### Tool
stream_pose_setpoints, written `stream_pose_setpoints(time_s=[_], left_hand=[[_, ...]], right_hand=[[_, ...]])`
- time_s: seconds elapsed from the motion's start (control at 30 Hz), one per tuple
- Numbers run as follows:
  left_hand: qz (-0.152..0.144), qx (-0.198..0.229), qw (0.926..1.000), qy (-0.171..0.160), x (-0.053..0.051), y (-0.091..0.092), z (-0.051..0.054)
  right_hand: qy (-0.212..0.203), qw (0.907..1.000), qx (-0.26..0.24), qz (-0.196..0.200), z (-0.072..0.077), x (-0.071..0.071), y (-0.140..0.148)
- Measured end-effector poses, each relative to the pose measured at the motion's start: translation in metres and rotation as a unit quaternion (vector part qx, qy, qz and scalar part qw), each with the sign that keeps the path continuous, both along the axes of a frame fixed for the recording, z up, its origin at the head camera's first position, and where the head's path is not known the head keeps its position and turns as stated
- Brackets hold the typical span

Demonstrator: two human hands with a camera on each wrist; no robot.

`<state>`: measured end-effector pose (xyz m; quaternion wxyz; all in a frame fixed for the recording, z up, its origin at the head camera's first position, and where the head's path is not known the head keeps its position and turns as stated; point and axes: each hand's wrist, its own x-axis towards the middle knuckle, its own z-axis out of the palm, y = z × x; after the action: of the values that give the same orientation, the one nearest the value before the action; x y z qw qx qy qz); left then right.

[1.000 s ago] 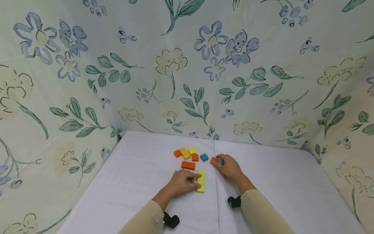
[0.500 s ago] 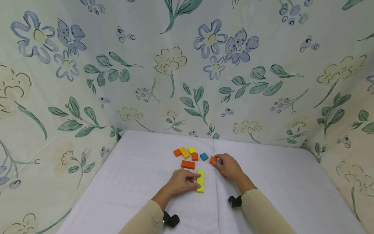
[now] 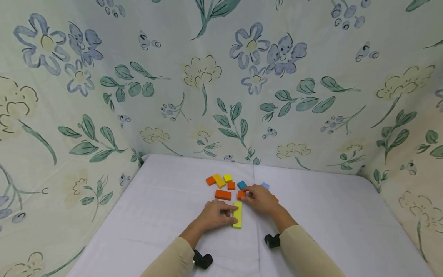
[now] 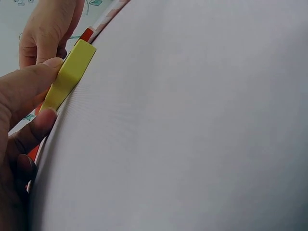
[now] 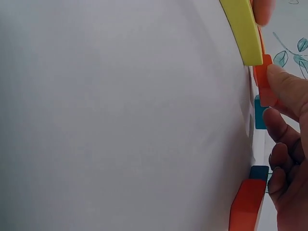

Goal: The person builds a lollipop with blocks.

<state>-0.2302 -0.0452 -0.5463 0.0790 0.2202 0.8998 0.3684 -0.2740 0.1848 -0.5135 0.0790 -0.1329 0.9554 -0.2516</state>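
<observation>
My left hand (image 3: 215,215) holds a long yellow block (image 3: 237,220) lying on the table, thumb and index finger against its left side. In the left wrist view the fingertips touch the yellow block (image 4: 74,72) at two spots. My right hand (image 3: 262,199) pinches a small orange-red block (image 3: 240,195) just beyond the yellow block's far end. In the right wrist view this orange-red block (image 5: 263,79) sits under the thumb, close to the yellow block's end (image 5: 248,41). Whether the two blocks touch, I cannot tell. A blue block (image 3: 242,185) lies just past the right fingertips.
A red oblong block (image 3: 223,195) lies left of the right hand. Behind it are a small orange block (image 3: 231,186), an amber block (image 3: 219,180), another orange block (image 3: 210,180) and a yellow cube (image 3: 227,177). A light-blue block (image 3: 265,185) and a red block (image 3: 275,198) are at right.
My right hand has moved left with the small orange-red block, bringing it to the yellow block's far end. The light-blue block is now more exposed. My left hand stays put.
</observation>
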Motion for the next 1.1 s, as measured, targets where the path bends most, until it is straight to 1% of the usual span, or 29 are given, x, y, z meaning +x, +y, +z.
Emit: stream_pose_setpoints(time_s=[0.33, 0.57, 0.7, 1.1], left_hand=[[-0.001, 0.001, 1.0, -0.007, 0.0, -0.0001, 0.0009], [-0.007, 0.001, 1.0, 0.004, -0.0008, 0.0002, 0.0023], [-0.01, 0.004, 0.9999, 0.01, -0.0006, 0.0004, 0.0022], [-0.003, 0.003, 1.0, -0.008, -0.0007, 0.0003, 0.003]], right_hand=[[-0.014, 0.9997, 0.018, 0.011, -0.003, 0.0001, -0.0079], [-0.008, 0.9994, 0.032, 0.01, -0.004, -0.0004, -0.0103], [-0.013, 0.9993, 0.034, 0.01, -0.0055, -0.0013, -0.0107], [-0.032, 0.999, 0.03, 0.012, -0.0034, -0.0012, -0.0098]])
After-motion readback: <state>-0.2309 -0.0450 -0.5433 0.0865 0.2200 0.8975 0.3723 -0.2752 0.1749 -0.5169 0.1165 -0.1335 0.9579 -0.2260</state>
